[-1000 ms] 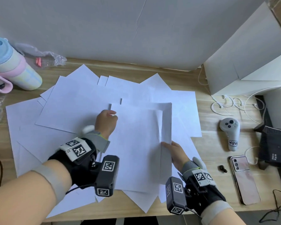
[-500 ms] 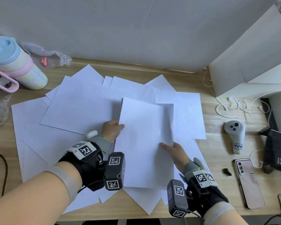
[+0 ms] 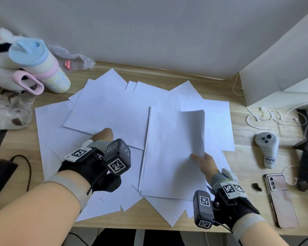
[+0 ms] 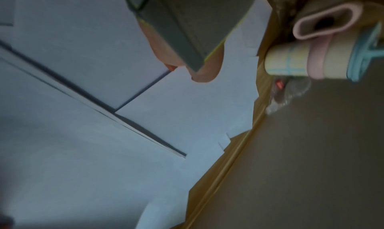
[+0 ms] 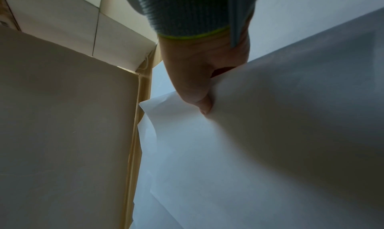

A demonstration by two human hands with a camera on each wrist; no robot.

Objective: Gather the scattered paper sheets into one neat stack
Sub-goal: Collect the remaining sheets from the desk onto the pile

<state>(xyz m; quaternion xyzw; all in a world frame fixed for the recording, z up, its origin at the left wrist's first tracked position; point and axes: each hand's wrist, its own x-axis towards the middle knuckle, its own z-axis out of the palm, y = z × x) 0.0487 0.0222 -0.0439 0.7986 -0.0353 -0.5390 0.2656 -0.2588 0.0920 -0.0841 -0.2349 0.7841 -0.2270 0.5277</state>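
The paper sheets (image 3: 103, 110) lie fanned and overlapping across the table (image 3: 245, 139), and they look light, thin and floppy, apt to slide on one another and to crease if pinched hard. By my judgement each is best taken at an edge or corner, with the thumb on top and the fingers beneath, and the growing pile held along one long side so it does not sag. The right hand (image 3: 205, 163) does roughly that: its thumb and fingers pinch the near right edge of a small gathered stack (image 3: 171, 153), whose right side curls upward just beyond the fingers while the left side lies lower, over the loose sheets. In the right wrist view the thumb presses flat on the top sheet. The left hand (image 3: 103, 134) sits to the left of that stack, apart from it, reaching forward low over a loose sheet; the wrist view shows its fingertips at or near that sheet's edge, but whether it has hold of anything I cannot tell. Most sheets are not yet gathered.
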